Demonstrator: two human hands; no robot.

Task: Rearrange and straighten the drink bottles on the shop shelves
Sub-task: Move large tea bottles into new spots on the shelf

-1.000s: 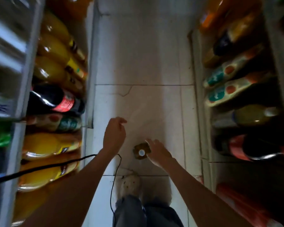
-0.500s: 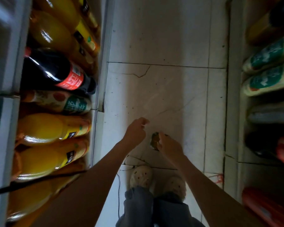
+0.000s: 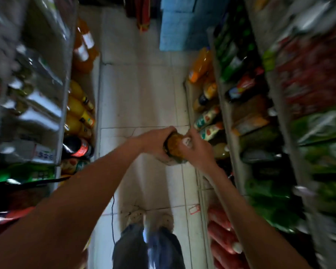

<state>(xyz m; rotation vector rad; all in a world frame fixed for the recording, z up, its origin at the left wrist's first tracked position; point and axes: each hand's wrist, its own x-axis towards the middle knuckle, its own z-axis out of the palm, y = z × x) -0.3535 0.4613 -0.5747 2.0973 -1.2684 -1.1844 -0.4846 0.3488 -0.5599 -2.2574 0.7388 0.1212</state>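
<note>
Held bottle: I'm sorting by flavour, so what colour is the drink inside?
Amber-orange in the bottle, under a white cap; head view.

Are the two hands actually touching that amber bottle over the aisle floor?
Touching. The head view shows the left hand curled around the side of the amber bottle, and the right hand gripping its top end.

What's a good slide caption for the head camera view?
Left hand and right hand grip an amber bottle above the shop aisle floor.

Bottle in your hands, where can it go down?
The bare tiled floor between the shelf rows is free, up to the blue boxes. The yellow bottles on the left and green-labelled bottles on the right sit packed tight.
</note>
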